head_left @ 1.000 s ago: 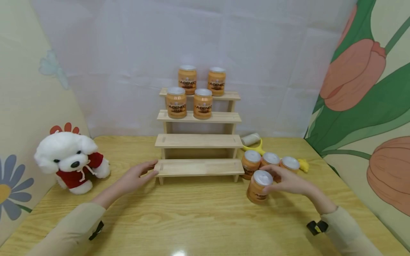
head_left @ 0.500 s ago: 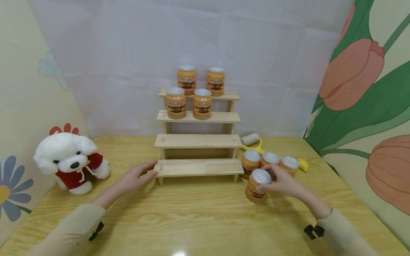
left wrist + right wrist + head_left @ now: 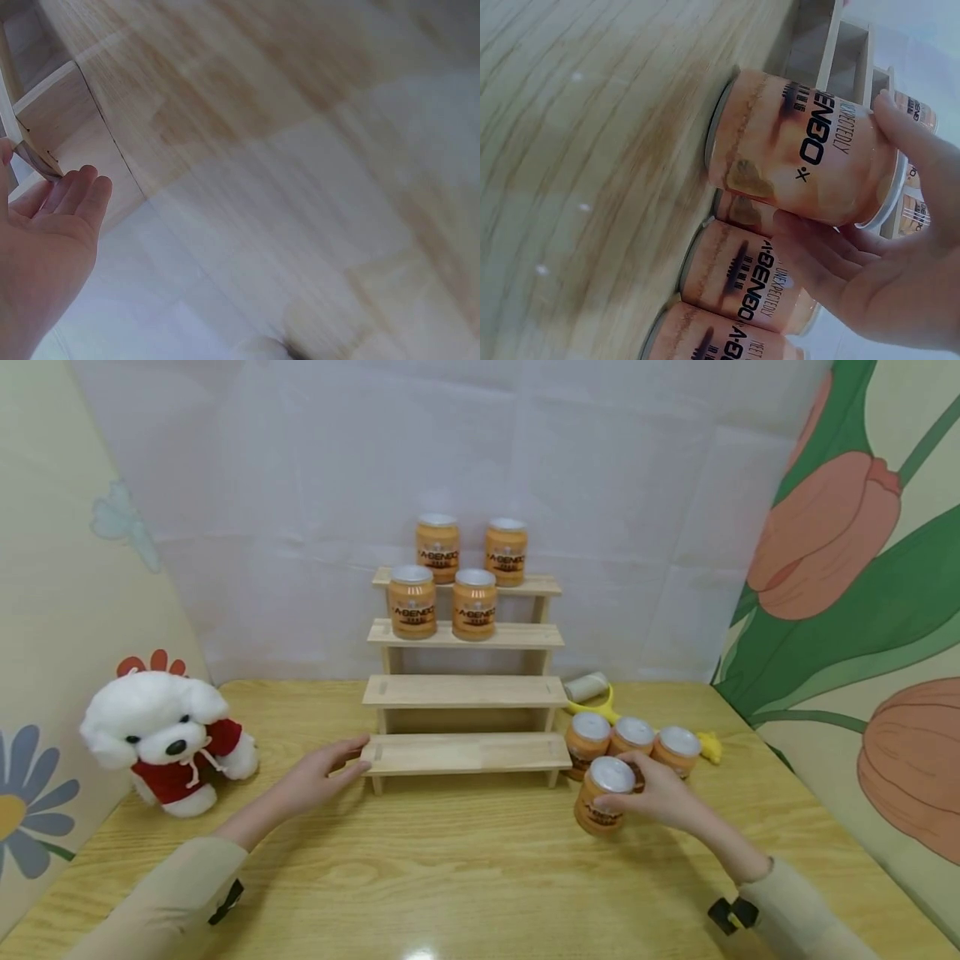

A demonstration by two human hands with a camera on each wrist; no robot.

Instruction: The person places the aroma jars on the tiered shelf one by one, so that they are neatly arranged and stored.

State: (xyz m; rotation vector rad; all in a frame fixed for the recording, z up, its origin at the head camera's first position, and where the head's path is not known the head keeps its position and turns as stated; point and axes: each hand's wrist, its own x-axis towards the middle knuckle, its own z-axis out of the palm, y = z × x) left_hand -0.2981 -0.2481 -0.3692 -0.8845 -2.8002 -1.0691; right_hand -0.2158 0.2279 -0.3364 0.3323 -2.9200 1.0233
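In the head view my right hand (image 3: pixel 654 789) holds an orange can (image 3: pixel 596 814) with a silver lid, at the table's right side. The right wrist view shows the thumb near the lid rim and the other fingers along the opposite side of this can (image 3: pixel 795 150). Three similar cans (image 3: pixel 632 732) stand in a row just behind it. My left hand (image 3: pixel 318 777) is at the left end of the wooden tiered rack (image 3: pixel 465 753); its extended fingers and thumb touch the end of the lowest board, as the left wrist view shows its fingertips (image 3: pixel 88 176) against the wood.
Two cans (image 3: pixel 474 606) stand on the rack's second tier from the top, and two more (image 3: pixel 438 550) on the top tier. A white plush dog (image 3: pixel 157 735) in red sits at left. Behind the right-hand cans lie a yellow item (image 3: pixel 611 702) and a pale cylinder (image 3: pixel 587 686).
My right hand has shifted slightly left, and the can it holds sits a little farther left and back. The left hand keeps its place at the rack.
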